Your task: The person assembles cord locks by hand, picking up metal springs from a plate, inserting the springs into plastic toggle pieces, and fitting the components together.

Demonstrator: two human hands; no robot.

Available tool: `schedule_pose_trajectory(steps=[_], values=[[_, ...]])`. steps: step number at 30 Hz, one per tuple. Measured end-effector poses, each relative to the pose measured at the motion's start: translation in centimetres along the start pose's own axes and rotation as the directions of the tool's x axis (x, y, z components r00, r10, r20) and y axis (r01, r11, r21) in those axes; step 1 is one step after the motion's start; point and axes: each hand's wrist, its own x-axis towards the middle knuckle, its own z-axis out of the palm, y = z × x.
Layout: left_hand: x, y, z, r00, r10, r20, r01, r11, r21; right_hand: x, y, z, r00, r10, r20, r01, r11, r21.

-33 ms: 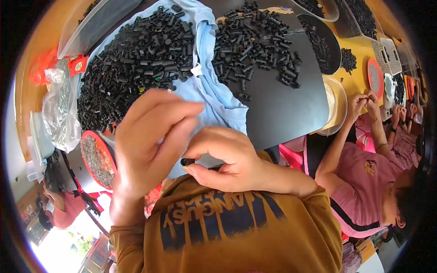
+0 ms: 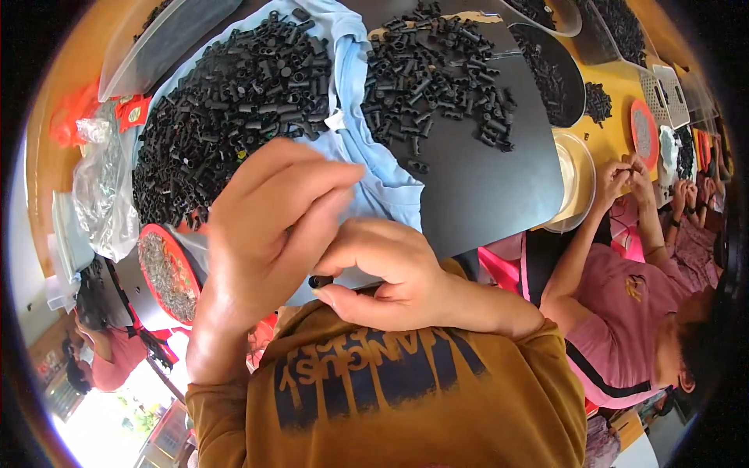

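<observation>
Between the thumb and index finger of my right hand [image 2: 390, 273] is a small black plastic tube piece [image 2: 319, 281], its round end pointing left. My left hand [image 2: 273, 222] is raised just beside and above it, slightly blurred. Its fingers are curled inward, and whatever the tips may hold is hidden. Beyond my hands, a large heap of black plastic tube pieces [image 2: 234, 101] lies on a light blue cloth [image 2: 390, 187]. To the right of the cloth, joined black pieces [image 2: 437, 78] are spread on a dark tabletop [image 2: 491, 187].
A red dish [image 2: 191, 265] of small metal parts stands left of my left wrist, with a clear plastic bag [image 2: 105, 187] beyond it. At right are a clear round tub [image 2: 577, 179] and a black bowl [image 2: 573, 78]. A co-worker in pink [image 2: 624, 304] sits to my right.
My left hand has shifted a little to the right and upward. My right hand and the black tube piece have hardly moved.
</observation>
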Motion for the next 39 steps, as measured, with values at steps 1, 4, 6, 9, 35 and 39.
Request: schedule_pose_trajectory(steps=[1, 4, 6, 9, 35, 39], values=[[0.8, -0.5, 0.9, 0.998, 0.064, 0.005, -0.064, 0.998, 0.021, 0.0, 0.2, -0.1, 0.998, -0.060, 0.006, 0.059, 0.998, 0.023], [2.9, -2.1, 2.6, 0.967, 0.224, 0.120, -0.245, 0.948, 0.205, -0.2, 0.5, -0.3, 0.991, -0.136, 0.019, 0.135, 0.989, 0.059], [3.6, -2.5, 3.3, 0.949, 0.263, 0.172, -0.304, 0.908, 0.288, -0.3, 0.6, -0.4, 0.989, -0.148, 0.020, 0.145, 0.981, 0.127], [4.3, -2.6, 3.9, 0.909, 0.278, 0.312, -0.378, 0.863, 0.334, -0.3, 0.6, -0.6, 0.989, -0.145, 0.026, 0.140, 0.981, 0.136], [3.1, -1.9, 0.0, 0.939, 0.260, 0.224, -0.308, 0.928, 0.210, -0.2, 0.3, -0.9, 0.999, -0.034, -0.028, 0.037, 0.994, 0.100], [-0.8, -1.3, -2.0, 0.991, -0.002, 0.137, 0.021, 0.991, -0.136, -0.2, 0.3, -0.5, 0.999, 0.002, -0.049, 0.005, 0.989, 0.145]])
